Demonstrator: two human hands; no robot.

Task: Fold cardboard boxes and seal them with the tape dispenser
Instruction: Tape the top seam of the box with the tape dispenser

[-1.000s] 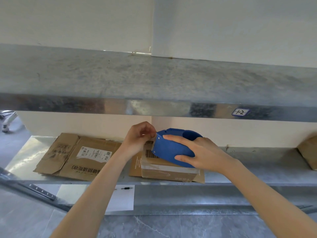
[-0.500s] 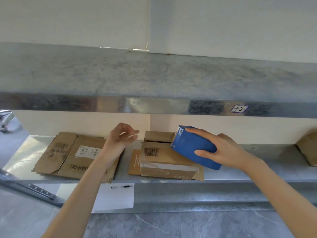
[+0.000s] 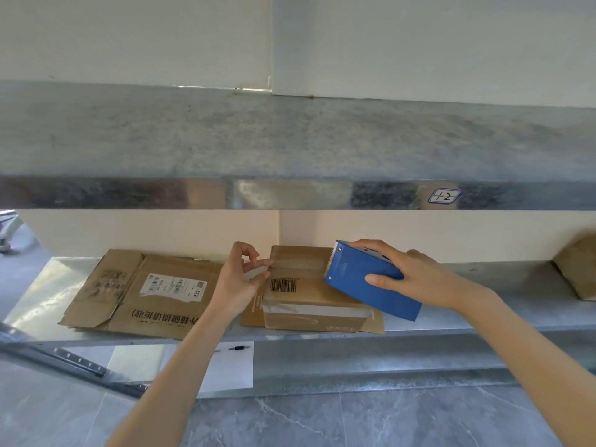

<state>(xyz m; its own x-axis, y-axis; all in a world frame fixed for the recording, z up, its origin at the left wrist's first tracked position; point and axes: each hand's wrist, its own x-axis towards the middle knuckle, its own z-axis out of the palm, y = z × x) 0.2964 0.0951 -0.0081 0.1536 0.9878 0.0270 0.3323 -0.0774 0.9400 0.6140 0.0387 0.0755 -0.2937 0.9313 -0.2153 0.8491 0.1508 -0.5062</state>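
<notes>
Box: on the lower shelf, middle, closed flaps up, barcode on top; it sits on a flat cardboard sheet.
Dispenser: blue, tilted, toothed edge down on the box's top at its right side.
Right hand: fingers wrapped over the dispenser's top, thumb on its near face – a firm grasp.
Left hand: at the box's far left corner, fingertips touching the top edge; the other fingers are curled. Whether they pinch a tape end cannot be told.
Left of the box: a flattened carton with a white label, just beside the left wrist.
Far right: another box, cut off by the frame edge, well apart from the hands.
Above: the upper shelf overhangs the work – its front lip carries a small tag.
Below: a white paper with a pen on it, partly hidden by the left forearm; a metal rail slants at near left.
</notes>
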